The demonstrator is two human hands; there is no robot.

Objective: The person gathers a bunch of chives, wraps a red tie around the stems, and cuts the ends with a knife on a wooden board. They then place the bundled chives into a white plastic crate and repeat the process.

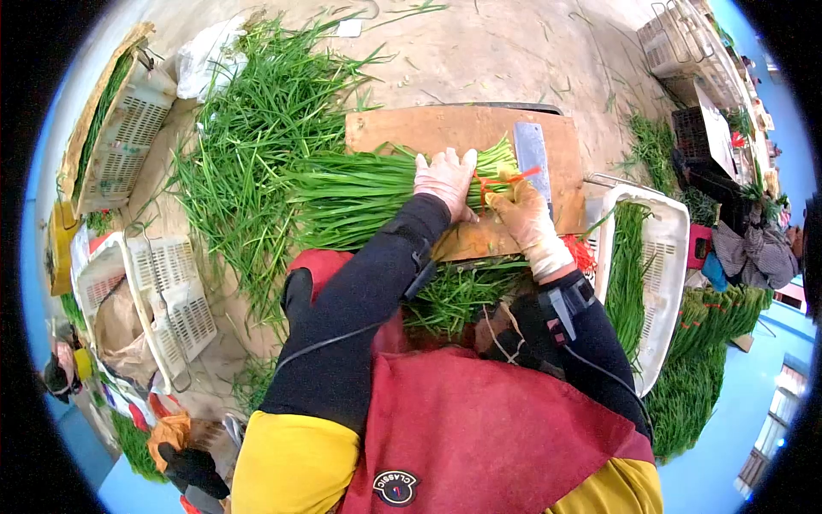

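leafy bundle [360, 184], long, green, pale-stemmed, with red tie [485, 181]

Ahead of you, the floor [479, 60] is pale tan and brightly lit. Light-blue walls [711, 471] appear at the left and right edges of your view. At your lower right, note the window [781, 407] with bright panes. White perforated crates [180, 265] are positioned on the floor to your left.
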